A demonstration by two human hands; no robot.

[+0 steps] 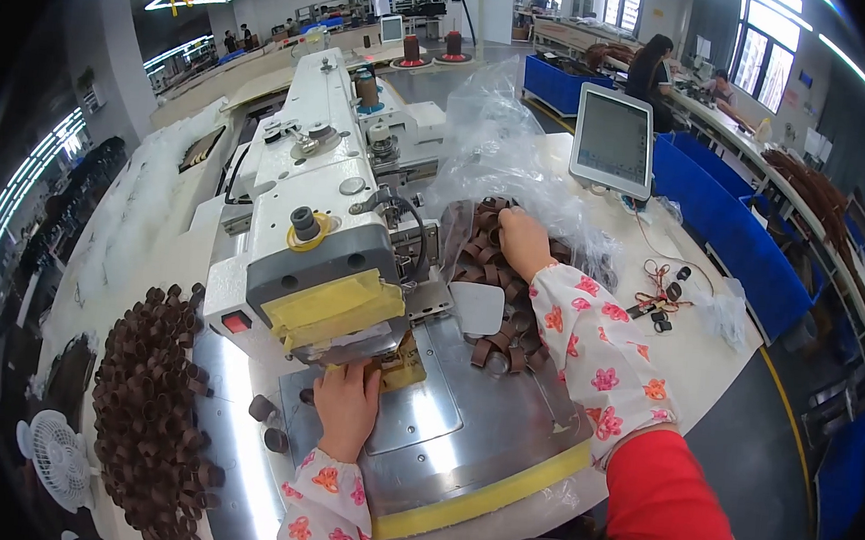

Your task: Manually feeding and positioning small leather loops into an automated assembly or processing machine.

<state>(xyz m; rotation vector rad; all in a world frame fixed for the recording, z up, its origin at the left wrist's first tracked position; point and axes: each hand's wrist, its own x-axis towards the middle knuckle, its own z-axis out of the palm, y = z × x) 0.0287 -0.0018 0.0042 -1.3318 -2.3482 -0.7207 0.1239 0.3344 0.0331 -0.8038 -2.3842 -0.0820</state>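
A white industrial sewing machine with yellow tape on its front stands before me. My left hand lies on its metal work plate, fingertips closed under the machine head. What they hold is partly hidden; a bit of brown shows beside them. Further right, my right hand reaches into a heap of brown strap loops, its fingers closed on a loop at the heap's top. A pale rounded plate stands between the machine and this heap.
Left of the machine lies a large pile of brown loops, with a white fan beside it. Clear plastic film rises behind the right heap. A tablet screen stands back right, near blue bins. Other people work farther off.
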